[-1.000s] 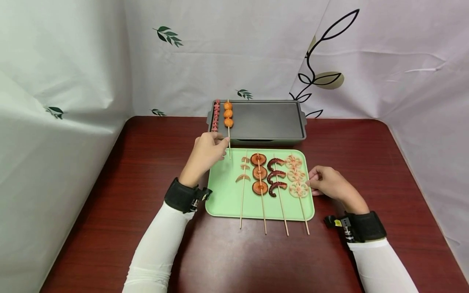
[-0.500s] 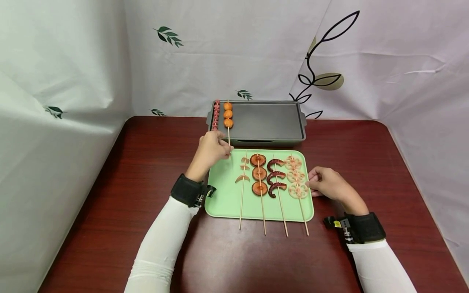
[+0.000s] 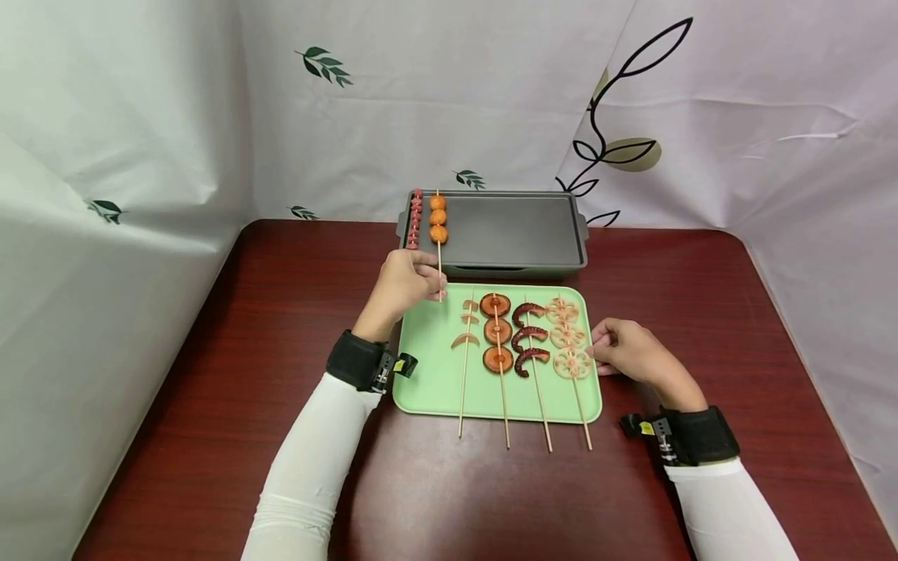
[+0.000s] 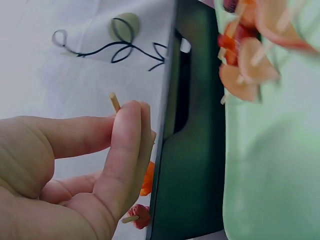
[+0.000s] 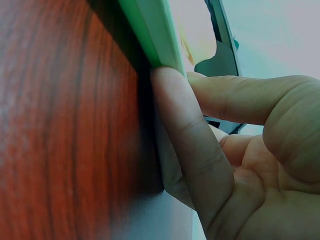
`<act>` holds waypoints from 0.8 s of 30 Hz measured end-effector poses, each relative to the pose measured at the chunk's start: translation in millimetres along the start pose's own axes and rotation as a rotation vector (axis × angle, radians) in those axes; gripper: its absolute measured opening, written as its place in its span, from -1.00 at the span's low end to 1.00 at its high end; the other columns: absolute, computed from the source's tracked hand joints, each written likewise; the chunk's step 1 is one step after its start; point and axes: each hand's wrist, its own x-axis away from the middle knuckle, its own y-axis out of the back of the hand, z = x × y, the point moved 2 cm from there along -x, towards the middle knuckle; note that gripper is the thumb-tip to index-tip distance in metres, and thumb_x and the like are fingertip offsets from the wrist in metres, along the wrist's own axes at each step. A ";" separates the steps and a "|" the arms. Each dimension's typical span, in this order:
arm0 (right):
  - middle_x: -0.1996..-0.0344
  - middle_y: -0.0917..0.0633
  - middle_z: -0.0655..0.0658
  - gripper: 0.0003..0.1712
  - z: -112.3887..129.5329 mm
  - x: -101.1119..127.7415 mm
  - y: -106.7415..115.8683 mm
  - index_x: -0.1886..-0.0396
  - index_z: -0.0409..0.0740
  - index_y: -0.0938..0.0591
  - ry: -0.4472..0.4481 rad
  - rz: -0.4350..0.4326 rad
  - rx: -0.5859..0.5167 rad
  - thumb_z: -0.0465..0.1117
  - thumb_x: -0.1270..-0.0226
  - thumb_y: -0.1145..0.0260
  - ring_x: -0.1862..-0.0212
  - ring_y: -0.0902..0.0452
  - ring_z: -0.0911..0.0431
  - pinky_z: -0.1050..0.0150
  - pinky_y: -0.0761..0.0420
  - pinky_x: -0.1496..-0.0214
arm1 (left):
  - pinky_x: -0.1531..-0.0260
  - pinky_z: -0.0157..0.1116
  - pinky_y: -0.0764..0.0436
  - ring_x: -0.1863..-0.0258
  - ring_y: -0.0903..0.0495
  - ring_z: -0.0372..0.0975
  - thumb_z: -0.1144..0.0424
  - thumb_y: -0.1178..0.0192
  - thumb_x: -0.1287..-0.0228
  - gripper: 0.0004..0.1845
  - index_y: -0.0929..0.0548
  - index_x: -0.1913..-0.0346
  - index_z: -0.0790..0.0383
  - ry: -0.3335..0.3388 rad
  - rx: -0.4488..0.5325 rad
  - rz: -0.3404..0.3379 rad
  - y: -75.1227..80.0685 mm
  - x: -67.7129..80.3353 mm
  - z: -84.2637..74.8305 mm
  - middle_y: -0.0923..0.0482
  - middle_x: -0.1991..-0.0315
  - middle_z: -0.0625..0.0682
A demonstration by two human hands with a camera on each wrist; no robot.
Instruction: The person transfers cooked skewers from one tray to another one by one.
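My left hand [image 3: 405,279] pinches the lower stick of a skewer of orange balls [image 3: 438,218] between thumb and fingers. The balls lie over the left part of a dark grill plate [image 3: 515,226]. In the left wrist view the stick's end [image 4: 114,102] pokes out past the fingertips. Just left of it, a skewer of small pink-red pieces [image 3: 415,222] lies on the same plate, its lower end behind my hand. With thumb and fingers, my right hand [image 3: 631,351] holds the right rim of a light green tray [image 3: 428,382].
Along the tray, from left to right, lie skewers of thin pale slices [image 3: 466,340], mushroom slices [image 3: 497,331], dark red octopus tentacles [image 3: 530,339] and lotus root slices [image 3: 571,362]. Their sticks overhang the front rim. Behind the plate hangs a white patterned cloth [image 3: 421,101]; the table [image 3: 281,312] is reddish-brown.
My left hand has slid slightly down the stick, toward its lower end. The orange-ball skewer has stayed nearly in place, and my right hand still holds the tray's rim.
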 end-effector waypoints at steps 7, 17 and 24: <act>0.31 -0.59 -0.15 -0.79 -1.4 0.5 -0.2 0.04 -0.44 -0.51 0.003 0.000 -0.012 -0.36 -0.46 -0.26 0.34 -0.68 0.18 0.27 -0.81 0.29 | 0.33 -0.30 -0.82 0.50 -0.74 -0.25 0.60 -0.25 -0.32 -0.52 -0.53 -0.30 0.51 0.036 0.123 0.009 1.7 -2.7 -0.3 -0.71 0.07 0.39; 0.31 -0.59 -0.16 -0.79 1.2 0.0 -0.1 0.04 -0.42 -0.52 0.010 -0.001 0.001 -0.35 -0.46 -0.27 0.34 -0.68 0.16 0.27 -0.80 0.29 | 0.41 -0.40 -0.78 0.54 -0.73 -0.27 0.54 -0.30 -0.34 -0.51 -0.52 -0.31 0.52 0.067 0.187 -0.011 3.6 -1.6 -1.6 -0.65 -0.01 0.51; 0.32 -0.60 -0.16 -0.79 0.7 -0.3 0.0 0.05 -0.44 -0.52 0.015 -0.003 -0.008 -0.37 -0.45 -0.27 0.35 -0.68 0.18 0.28 -0.81 0.30 | 0.39 -0.38 -0.78 0.54 -0.74 -0.27 0.54 -0.29 -0.35 -0.52 -0.52 -0.31 0.51 0.059 0.192 -0.003 6.9 0.8 -0.7 -0.72 0.23 0.25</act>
